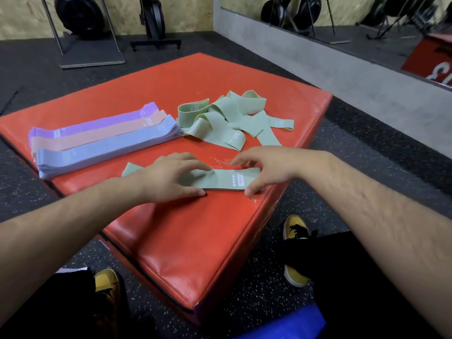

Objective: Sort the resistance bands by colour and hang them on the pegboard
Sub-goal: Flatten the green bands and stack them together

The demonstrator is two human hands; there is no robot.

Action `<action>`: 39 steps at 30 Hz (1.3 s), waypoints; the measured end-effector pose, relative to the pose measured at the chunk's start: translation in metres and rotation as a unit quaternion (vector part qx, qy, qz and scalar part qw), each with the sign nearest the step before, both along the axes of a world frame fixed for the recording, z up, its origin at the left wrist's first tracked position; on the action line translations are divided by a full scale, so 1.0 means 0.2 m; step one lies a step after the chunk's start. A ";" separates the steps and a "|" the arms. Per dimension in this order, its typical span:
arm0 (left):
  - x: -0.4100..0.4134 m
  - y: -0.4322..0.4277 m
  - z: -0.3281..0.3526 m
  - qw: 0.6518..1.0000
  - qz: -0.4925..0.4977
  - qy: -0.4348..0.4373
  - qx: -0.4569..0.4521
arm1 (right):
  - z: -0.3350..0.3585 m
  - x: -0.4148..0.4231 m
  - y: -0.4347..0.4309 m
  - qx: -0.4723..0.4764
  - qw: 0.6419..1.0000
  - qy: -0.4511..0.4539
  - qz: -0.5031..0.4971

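Green band (220, 181) lies flat, long axis left-right, label end rightward. Left hand (168, 176) and right hand (269, 167) press it, fingers apart. Red padded box (186, 241), speckled gym floor (264, 285).

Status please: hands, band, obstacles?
Left hand, right hand open, pressing green band on red box. Loose green pile behind, sorted stacks beside. No obstacle.

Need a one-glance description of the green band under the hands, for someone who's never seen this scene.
On the red padded box, close to its near edge, a sage-green resistance band lies under the left hand and right hand. Unlike the tangled green pile behind it, it lies flat, straight and alone.
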State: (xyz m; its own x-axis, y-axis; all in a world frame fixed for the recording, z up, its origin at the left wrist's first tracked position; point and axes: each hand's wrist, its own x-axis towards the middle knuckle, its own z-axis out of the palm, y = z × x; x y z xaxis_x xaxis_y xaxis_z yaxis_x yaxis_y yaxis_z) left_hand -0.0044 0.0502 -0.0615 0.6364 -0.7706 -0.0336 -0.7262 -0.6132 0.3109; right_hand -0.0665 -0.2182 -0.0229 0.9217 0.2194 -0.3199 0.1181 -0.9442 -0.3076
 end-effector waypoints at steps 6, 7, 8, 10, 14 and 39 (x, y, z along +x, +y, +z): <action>0.00 -0.04 -0.02 1.000 0.004 -0.020 0.016 | -0.05 -0.02 0.03 -0.060 0.995 -0.057 0.051; 0.00 -0.05 -0.02 0.999 0.002 -0.025 0.020 | -0.05 -0.02 0.03 -0.065 0.995 -0.059 0.052; 0.01 -0.05 -0.02 0.999 -0.001 -0.031 0.026 | -0.04 -0.02 0.03 -0.066 0.994 -0.063 0.055; 0.02 -0.07 -0.01 0.998 -0.006 -0.039 0.039 | -0.03 0.00 0.02 -0.051 0.995 -0.068 0.049; 0.09 -0.16 0.04 0.999 0.016 -0.048 0.003 | 0.02 0.14 -0.02 -0.023 0.993 -0.116 -0.007; 0.09 -0.45 0.15 0.925 0.202 0.242 -0.214 | 0.07 0.32 0.01 0.282 0.937 -0.009 -0.205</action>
State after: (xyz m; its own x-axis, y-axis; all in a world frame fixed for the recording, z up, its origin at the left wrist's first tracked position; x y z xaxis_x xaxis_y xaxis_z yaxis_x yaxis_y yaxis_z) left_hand 0.0137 -0.0389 -0.0315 0.8657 -0.4815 -0.1367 -0.1774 -0.5504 0.8158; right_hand -0.0028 -0.2168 -0.0093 0.9697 -0.0248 -0.2430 -0.2090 -0.5992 -0.7728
